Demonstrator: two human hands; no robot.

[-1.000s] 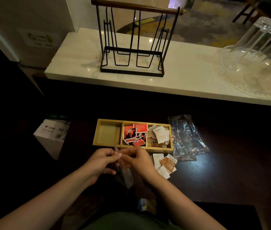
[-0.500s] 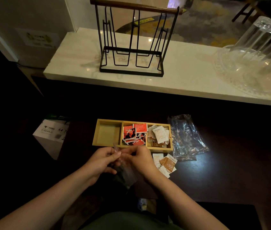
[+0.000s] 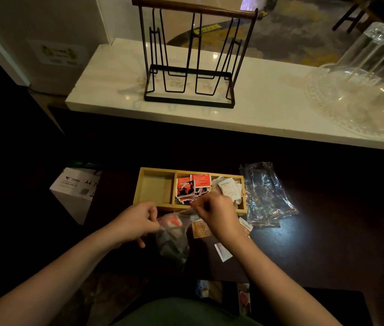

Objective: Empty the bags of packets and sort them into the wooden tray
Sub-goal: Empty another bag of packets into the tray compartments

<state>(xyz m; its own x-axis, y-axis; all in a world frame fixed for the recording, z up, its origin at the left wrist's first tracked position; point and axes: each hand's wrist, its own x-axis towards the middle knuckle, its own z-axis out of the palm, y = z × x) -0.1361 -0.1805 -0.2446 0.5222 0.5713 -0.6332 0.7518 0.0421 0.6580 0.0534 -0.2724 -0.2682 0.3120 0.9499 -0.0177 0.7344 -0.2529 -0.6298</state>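
Before the wooden tray [image 3: 155,207], 2 hands (left hand [image 3: 137,223], right hand [image 3: 217,212]) pinch a clear bag's [image 3: 173,241] mouth.

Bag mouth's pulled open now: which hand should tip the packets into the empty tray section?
Left, probably. The left hand grips the clear plastic bag directly below the wooden tray's empty left compartment; the right hand sits nearer the filled ones.

Left compartment of wooden tray [image 3: 157,209] bare, open from above; middle full of red packets [image 3: 192,185], right full of white packets [image 3: 228,188]. Both hands, stretched clear bag [image 3: 173,241] block tray's near edge. Empty bags [image 3: 266,196] crowd tray's right side. Loose packets [image 3: 201,229] litter near-right table. White box [image 3: 76,191] stands well left. Far dark strip clear
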